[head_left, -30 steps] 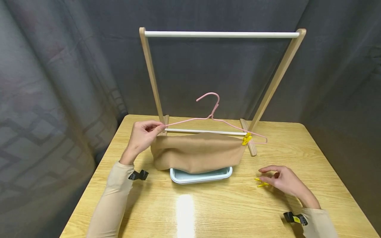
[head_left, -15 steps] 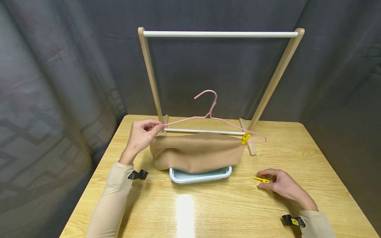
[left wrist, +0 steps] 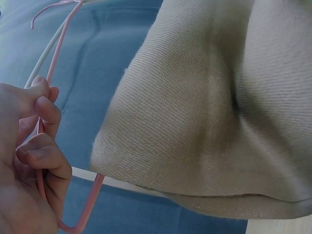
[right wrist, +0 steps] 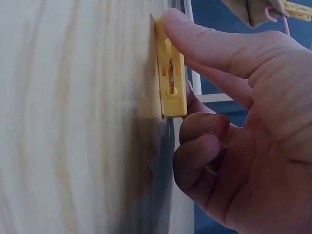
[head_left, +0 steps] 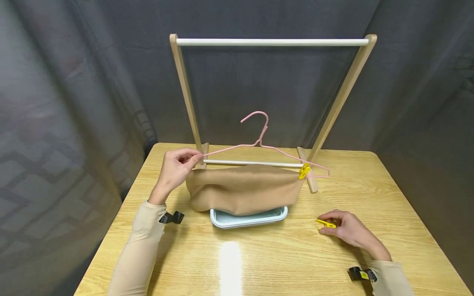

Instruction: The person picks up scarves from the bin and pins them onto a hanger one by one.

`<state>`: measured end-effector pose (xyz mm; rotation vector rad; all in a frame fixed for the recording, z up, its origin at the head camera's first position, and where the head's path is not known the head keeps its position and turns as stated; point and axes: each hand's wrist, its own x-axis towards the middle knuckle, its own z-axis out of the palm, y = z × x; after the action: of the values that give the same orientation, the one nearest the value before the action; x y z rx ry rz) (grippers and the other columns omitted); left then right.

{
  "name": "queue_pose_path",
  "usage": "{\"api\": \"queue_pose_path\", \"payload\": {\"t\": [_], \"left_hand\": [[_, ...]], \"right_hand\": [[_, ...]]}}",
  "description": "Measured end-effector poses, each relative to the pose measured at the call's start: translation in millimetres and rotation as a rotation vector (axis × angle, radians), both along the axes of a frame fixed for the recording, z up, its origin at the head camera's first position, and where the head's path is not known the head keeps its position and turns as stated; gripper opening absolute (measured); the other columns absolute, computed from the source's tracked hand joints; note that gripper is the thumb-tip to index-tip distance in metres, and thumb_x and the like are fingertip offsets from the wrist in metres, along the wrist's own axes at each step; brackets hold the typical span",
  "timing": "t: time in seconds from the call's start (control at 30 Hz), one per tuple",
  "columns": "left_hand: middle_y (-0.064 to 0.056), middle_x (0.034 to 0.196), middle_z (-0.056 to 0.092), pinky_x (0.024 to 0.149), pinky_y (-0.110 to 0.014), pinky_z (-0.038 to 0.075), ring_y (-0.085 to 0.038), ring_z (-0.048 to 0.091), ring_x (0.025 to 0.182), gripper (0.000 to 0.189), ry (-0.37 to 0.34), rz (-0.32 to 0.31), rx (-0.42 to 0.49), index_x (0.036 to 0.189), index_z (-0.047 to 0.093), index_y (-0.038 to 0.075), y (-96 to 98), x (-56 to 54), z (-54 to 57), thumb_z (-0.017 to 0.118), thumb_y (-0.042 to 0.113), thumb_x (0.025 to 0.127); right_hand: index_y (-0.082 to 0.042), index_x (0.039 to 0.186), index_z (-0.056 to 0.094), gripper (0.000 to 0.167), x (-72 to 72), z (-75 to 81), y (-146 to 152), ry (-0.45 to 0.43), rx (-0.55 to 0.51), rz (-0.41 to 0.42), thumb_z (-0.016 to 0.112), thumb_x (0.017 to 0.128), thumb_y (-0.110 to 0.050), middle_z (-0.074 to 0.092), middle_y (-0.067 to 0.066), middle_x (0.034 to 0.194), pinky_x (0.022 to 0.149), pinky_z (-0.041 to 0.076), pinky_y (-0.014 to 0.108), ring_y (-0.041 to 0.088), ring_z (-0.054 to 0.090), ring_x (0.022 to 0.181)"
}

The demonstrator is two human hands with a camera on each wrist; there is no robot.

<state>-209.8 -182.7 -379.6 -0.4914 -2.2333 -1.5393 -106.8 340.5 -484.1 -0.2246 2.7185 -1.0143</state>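
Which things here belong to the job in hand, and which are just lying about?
In use, apparently:
pink hanger, held by the left hand
tan cloth, on the hanger
yellow clip at the cloth's right end
second yellow clip, pinched by the right hand

Seemingly idle, in neither hand:
light-blue tray, partly hidden by the cloth
wooden rack, standing behind

1. I am seeing plain pink along my hanger [head_left: 261,142].
2. The cloth [head_left: 242,191] is showing finely ribbed tan.
3. My clothespin [right wrist: 171,73] is showing yellow; the clipped clothespin [head_left: 304,171] is matching it.
4. The tray [head_left: 242,224] is showing pale blue.
5. The desk [head_left: 289,255] is displaying yellowish wood grain.
6. The rack [head_left: 339,100] is pairing white bars [head_left: 272,42] with pale wood.
7. I am wearing beige sleeves [head_left: 136,248].
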Motion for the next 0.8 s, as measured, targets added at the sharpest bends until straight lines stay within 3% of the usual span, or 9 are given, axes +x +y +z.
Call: {"api": "queue_pose_path", "payload": {"t": [0.4, 0.8], "left_hand": [[-0.002, 0.068, 0.064, 0.054, -0.018, 0.035, -0.002, 0.047, 0.059, 0.007, -0.015, -0.004, -0.003, 0.094, 0.082, 0.000, -0.4, 0.3, -0.8, 0.078, 0.005, 0.095], [0.006, 0.066, 0.060, 0.054, -0.018, 0.034, -0.003, 0.045, 0.059, 0.007, -0.037, -0.006, -0.010, 0.094, 0.082, 0.001, -1.3, 2.0, -2.7, 0.078, 0.006, 0.095]], "right_hand": [[-0.007, 0.121, 0.078, 0.042, -0.4, 0.1, -0.9, -0.003, 0.005, 0.013, 0.089, 0.087, -0.029, 0.074, 0.003, 0.109, 0.072, 0.048, 0.024, 0.005, 0.054, 0.086], [-0.010, 0.116, 0.080, 0.037, -1.6, 7.0, -5.5, 0.016, -0.013, 0.003, 0.087, 0.089, -0.035, 0.068, 0.000, 0.092, 0.066, 0.042, 0.024, 0.006, 0.050, 0.078]]}}
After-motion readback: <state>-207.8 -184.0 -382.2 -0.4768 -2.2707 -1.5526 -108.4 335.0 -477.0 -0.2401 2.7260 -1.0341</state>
